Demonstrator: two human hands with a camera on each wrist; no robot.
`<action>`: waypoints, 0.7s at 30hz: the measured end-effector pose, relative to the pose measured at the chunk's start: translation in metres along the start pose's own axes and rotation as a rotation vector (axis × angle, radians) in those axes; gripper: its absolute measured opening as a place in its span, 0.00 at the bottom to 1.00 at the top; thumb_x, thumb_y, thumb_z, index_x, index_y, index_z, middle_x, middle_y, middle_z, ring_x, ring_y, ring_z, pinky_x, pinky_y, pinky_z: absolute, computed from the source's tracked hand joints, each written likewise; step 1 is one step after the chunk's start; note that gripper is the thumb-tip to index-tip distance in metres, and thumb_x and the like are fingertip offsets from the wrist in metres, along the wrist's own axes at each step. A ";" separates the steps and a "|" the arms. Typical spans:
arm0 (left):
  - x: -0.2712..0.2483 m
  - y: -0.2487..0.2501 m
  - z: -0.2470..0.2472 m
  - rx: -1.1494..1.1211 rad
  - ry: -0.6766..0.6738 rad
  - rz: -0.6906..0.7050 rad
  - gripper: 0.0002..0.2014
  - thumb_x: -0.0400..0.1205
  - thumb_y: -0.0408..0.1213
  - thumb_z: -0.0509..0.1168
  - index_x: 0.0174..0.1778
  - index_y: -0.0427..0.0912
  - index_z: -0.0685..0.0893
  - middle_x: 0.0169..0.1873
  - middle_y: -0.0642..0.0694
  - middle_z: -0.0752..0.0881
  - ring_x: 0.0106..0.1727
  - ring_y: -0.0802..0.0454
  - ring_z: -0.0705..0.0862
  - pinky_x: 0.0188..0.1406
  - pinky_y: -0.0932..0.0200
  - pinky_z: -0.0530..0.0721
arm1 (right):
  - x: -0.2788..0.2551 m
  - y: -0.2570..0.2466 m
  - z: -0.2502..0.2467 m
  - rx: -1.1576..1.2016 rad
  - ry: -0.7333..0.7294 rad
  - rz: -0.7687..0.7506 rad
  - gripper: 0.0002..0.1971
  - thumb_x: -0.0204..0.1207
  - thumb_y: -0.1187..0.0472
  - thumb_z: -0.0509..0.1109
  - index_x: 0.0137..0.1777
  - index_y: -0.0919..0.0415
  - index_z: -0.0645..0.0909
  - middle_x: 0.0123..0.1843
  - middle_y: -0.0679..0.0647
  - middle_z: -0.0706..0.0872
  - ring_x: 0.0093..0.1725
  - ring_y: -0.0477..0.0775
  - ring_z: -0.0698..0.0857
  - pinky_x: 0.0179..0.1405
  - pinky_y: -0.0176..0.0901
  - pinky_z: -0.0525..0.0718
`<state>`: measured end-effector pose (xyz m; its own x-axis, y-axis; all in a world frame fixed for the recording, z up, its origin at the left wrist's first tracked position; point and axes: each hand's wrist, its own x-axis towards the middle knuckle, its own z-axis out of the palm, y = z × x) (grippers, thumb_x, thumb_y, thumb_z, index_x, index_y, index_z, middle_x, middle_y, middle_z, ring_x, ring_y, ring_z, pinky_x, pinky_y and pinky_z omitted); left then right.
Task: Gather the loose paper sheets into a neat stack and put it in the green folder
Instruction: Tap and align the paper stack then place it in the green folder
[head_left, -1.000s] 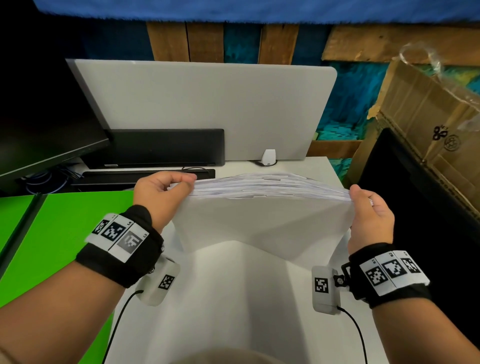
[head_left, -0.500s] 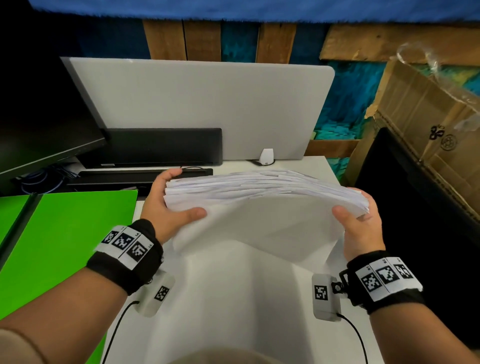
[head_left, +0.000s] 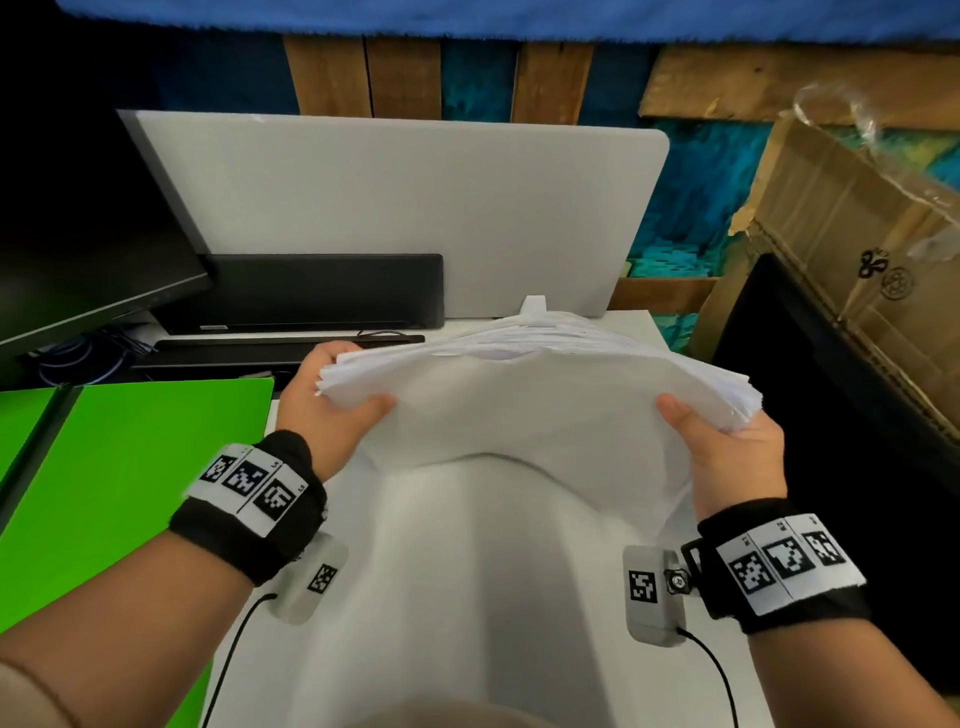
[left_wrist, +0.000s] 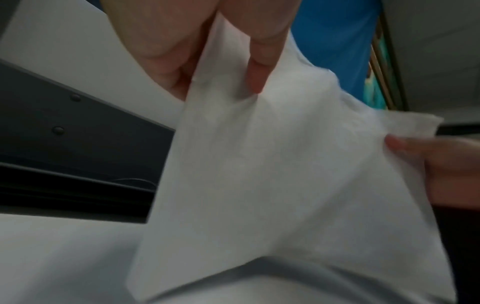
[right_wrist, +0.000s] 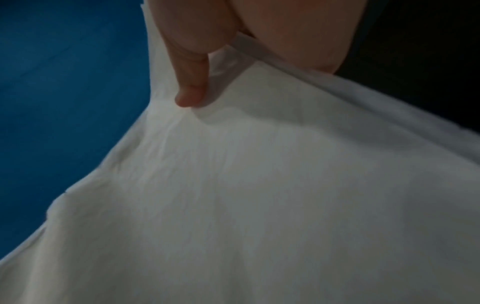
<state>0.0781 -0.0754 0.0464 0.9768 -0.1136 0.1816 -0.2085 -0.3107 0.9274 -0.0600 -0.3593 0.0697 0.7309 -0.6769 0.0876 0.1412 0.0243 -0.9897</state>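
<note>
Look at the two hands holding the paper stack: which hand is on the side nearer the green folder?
The left hand. It grips the paper stack's left edge, right beside the green folder; the right hand holds the far edge, by the cardboard box.

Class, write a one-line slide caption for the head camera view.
Left hand and right hand hold a bowed stack of paper above the white desk, the open green folder lying at the left.

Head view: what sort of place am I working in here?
Probably an office desk in a makeshift or storage corner: a white desk with a white privacy divider, a black monitor at left, and a worn brown cardboard box beside rough wooden planks.
</note>
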 end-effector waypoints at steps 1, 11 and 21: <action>-0.001 0.004 -0.003 -0.026 -0.007 0.013 0.19 0.62 0.38 0.77 0.43 0.59 0.79 0.41 0.60 0.84 0.44 0.51 0.84 0.41 0.71 0.78 | -0.001 -0.004 0.000 0.001 0.005 -0.036 0.10 0.69 0.67 0.75 0.47 0.52 0.84 0.37 0.41 0.92 0.39 0.41 0.91 0.36 0.32 0.88; 0.002 -0.008 0.008 -0.240 -0.074 -0.243 0.19 0.65 0.29 0.78 0.52 0.41 0.86 0.49 0.43 0.90 0.52 0.44 0.88 0.63 0.42 0.83 | -0.002 0.003 0.001 -0.019 0.006 0.053 0.12 0.70 0.72 0.72 0.42 0.52 0.82 0.40 0.50 0.87 0.31 0.40 0.88 0.29 0.28 0.85; 0.003 0.017 0.004 -0.460 0.027 -0.227 0.04 0.62 0.49 0.69 0.28 0.55 0.85 0.24 0.59 0.85 0.33 0.56 0.79 0.35 0.60 0.75 | 0.001 0.000 0.002 -0.068 0.055 0.052 0.08 0.80 0.61 0.61 0.47 0.65 0.79 0.34 0.53 0.80 0.22 0.32 0.81 0.21 0.21 0.76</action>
<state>0.0773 -0.0846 0.0610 0.9971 -0.0654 -0.0384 0.0463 0.1229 0.9913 -0.0580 -0.3582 0.0696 0.6981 -0.7153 0.0309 0.0570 0.0124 -0.9983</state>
